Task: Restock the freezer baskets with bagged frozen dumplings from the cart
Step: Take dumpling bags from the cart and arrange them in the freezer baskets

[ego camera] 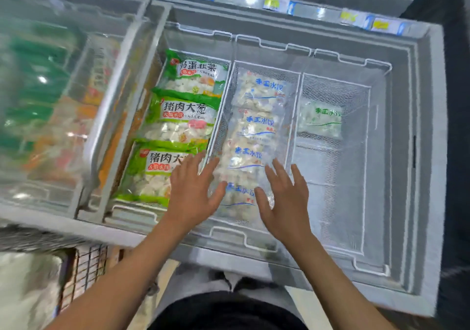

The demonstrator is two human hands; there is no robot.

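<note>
An open chest freezer holds three white wire baskets. The middle basket [267, 66] carries a row of several clear dumpling bags with blue print. The nearest of them [239, 197] lies between my two hands. My left hand [194, 190] has its fingers spread at that bag's left edge. On the bag's right side is my right hand [284, 192], fingers straight too. The left basket [198, 33] holds three green-labelled dumpling bags [183, 116]. A single clear bag with green print [320, 118] sits in the right basket [356, 228].
The freezer's grey front rim [229, 256] runs just below my hands. A closed sliding glass lid [50, 95] covers the left section, with green and orange packs under it. The wire cart [84, 268] stands at lower left. Price tags [272, 3] line the far rim.
</note>
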